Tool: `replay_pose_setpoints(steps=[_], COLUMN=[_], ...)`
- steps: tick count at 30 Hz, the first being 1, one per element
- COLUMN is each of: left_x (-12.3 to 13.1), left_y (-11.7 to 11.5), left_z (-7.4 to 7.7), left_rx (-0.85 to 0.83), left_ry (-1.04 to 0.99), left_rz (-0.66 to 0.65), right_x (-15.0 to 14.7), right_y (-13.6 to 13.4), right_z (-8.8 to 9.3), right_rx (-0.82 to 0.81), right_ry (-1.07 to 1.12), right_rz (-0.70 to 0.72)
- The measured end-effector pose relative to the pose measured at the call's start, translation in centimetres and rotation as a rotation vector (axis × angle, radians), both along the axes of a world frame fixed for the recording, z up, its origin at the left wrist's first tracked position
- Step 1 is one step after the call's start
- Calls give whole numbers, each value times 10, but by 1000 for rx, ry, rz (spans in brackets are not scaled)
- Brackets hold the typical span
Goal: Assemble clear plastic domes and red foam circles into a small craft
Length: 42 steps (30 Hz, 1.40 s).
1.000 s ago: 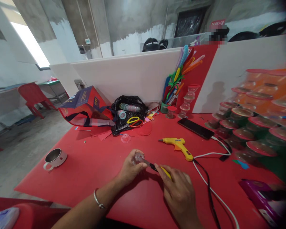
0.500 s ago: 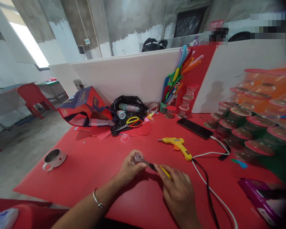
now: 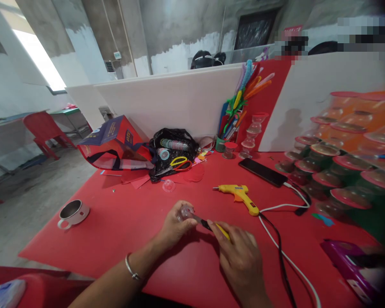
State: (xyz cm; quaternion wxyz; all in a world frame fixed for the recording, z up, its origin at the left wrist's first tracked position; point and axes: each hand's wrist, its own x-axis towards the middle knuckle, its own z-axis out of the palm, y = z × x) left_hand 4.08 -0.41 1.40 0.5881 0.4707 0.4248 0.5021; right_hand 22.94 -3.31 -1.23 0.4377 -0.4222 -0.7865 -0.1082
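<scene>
Over the middle of the red table (image 3: 122, 239), my left hand (image 3: 176, 226) is closed around a small clear plastic cup (image 3: 184, 211), partly hidden by the fingers. My right hand (image 3: 240, 256) grips a yellow and black utility knife (image 3: 223, 230), its blade pointing left and touching or nearly touching the cup. The exact contact at the blade tip is too small to tell. Beyond my left hand lies a clear round plastic piece (image 3: 168, 185). A yellow glue gun (image 3: 240, 196) rests on its side past my right hand.
A mug (image 3: 73, 213) stands at left. Behind are a red bag (image 3: 115, 141), scissors (image 3: 176, 164) on a black plastic bag (image 3: 188, 139), and a phone (image 3: 262, 172). Stacked clear cups (image 3: 349, 162) and a purple device (image 3: 349, 265) are at right. Cords (image 3: 280, 248) run down beside my right hand.
</scene>
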Motion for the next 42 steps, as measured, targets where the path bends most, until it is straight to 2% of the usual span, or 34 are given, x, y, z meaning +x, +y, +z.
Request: replay_pose_setpoints(steps=[13,24,35,42], left_x=[1,0,1,0], left_y=[-1,0,-2,-1], left_z=[5,0,7,3], left_rx=[-18,-12,-51,-22], left_ry=[-26,-23,-12,-1], left_rz=[-6,-7,-6,-8], right_x=[0,0,1,1], right_y=[-1,-2,-1,-2], right_z=[0,1,-2,0], right_rx=[-3,5,-4,-6], right_ry=[0,-1,3,1], right_rz=[1,-10,-23,-8])
